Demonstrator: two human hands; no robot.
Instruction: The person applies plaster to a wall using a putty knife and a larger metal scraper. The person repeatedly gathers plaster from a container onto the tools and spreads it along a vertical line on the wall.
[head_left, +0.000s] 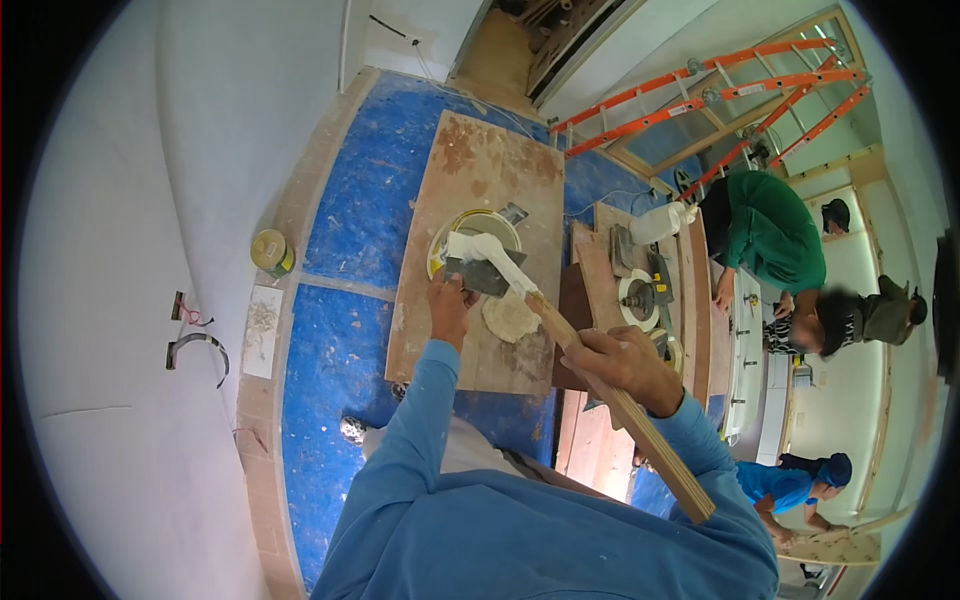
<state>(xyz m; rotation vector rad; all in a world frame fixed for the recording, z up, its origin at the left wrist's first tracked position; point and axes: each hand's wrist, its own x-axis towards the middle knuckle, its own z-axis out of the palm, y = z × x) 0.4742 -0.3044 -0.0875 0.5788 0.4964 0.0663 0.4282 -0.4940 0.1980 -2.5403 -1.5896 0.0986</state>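
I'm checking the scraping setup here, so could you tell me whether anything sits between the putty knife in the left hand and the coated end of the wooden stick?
Nothing visible does. The left hand holds the putty knife with its blade right against the white-coated end of the wooden stick, which the right hand grips, above the bucket.

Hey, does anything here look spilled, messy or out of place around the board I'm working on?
A blob of white plaster sits on the bare wooden board rather than in the bucket. The wooden stick in the right hand is thickly coated at its tip.
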